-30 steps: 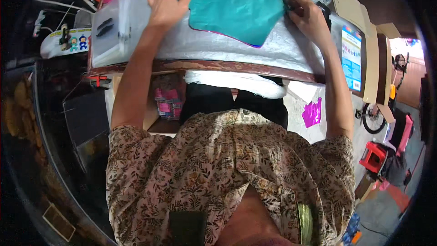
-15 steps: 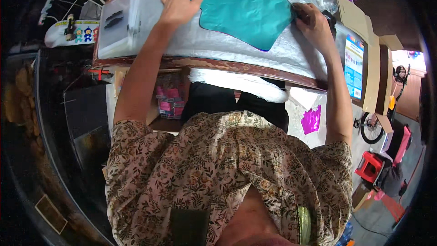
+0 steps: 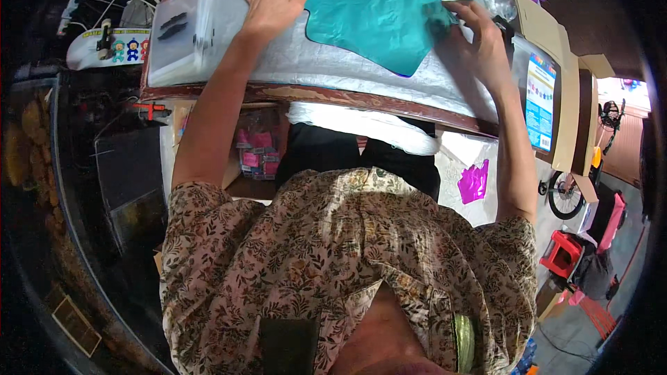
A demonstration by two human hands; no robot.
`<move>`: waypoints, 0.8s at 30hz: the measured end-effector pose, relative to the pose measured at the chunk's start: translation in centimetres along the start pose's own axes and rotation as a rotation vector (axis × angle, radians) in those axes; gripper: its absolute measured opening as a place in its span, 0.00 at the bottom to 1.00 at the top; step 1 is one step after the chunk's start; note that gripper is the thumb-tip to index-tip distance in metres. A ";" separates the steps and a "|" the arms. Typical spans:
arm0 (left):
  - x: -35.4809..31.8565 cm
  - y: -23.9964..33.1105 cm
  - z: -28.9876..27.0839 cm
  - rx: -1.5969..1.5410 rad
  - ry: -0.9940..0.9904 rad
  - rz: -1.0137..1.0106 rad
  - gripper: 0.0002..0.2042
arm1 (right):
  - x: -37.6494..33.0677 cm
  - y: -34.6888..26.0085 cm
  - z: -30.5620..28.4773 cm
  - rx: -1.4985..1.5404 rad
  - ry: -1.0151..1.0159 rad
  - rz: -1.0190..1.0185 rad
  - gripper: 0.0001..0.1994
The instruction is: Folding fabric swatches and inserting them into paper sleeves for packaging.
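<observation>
On our silvery table lies the teal foil, probably light, slippery, easily creased, best held by its edges; our left hand and right hand curl partway there, grip unclear.

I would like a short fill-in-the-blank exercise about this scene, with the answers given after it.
1. The left hand is at the ____ edge of the teal foil piece.
2. The blue-and-white printed panel is nearer to the ____ hand.
3. The patterned shirt has ____ sleeves.

Missing words: left; right; short.
</observation>
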State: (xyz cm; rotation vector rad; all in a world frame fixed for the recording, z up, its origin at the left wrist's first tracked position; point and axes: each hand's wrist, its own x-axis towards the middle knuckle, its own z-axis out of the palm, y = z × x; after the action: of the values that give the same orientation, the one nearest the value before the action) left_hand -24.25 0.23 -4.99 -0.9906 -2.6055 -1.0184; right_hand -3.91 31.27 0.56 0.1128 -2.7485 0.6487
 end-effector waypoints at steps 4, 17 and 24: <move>0.3 -0.1 -0.7 0.105 -0.080 0.059 0.15 | -0.5 -2.0 1.4 -0.016 -0.020 -0.121 0.19; -0.3 -0.8 -2.0 -0.072 -0.205 0.261 0.18 | -0.9 -1.8 1.9 -0.068 -0.069 -0.144 0.19; -0.5 -0.3 -2.2 -0.017 -0.245 0.281 0.17 | -1.0 -1.9 1.8 -0.064 -0.070 -0.158 0.20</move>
State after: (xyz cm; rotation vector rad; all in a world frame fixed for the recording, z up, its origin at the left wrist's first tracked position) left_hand -24.25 -1.62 -3.62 -1.5211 -2.5402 -0.8997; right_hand -3.16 28.78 -0.44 0.3408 -2.7880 0.5232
